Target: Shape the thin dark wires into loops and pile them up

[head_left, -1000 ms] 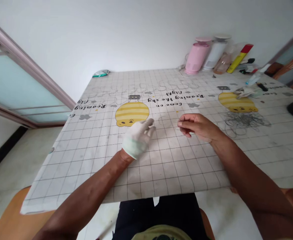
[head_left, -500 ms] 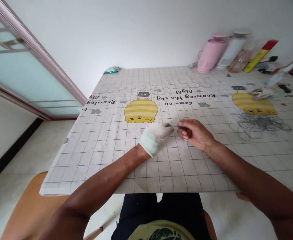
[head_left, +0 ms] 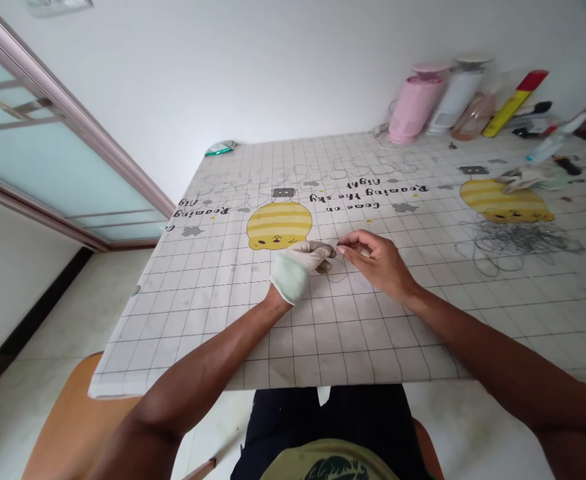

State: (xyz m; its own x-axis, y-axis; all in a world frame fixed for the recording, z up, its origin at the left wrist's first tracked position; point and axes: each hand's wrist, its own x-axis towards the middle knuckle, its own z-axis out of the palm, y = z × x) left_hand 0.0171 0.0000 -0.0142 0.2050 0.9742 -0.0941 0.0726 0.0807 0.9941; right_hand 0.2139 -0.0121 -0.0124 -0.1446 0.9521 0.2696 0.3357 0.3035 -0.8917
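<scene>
My left hand (head_left: 305,263), in a whitish glove with a pale green cuff, is closed in a pinch above the checked tablecloth (head_left: 353,340). Close to its fingertips, my right hand (head_left: 375,257) is bare, with thumb and forefinger pressed together. A thin dark thread or wire (head_left: 337,280) makes a small loop just below the fingertips and seems to run between the two hands. What exactly lies in each pinch is too small to make out. A tangled heap of thin grey strands (head_left: 523,245) lies farther right on the cloth.
At the back right stand a pink cylindrical device (head_left: 415,110), a white one (head_left: 455,100), a bottle (head_left: 473,119) and a yellow-red box (head_left: 515,107). A glove (head_left: 527,179) lies above the strands. A green-white packet (head_left: 221,148) sits at the back left corner.
My hands have come together at the fingertips, the right one moving left and its fingers pinching. A small loop now shows beneath them. The view has shifted slightly.
</scene>
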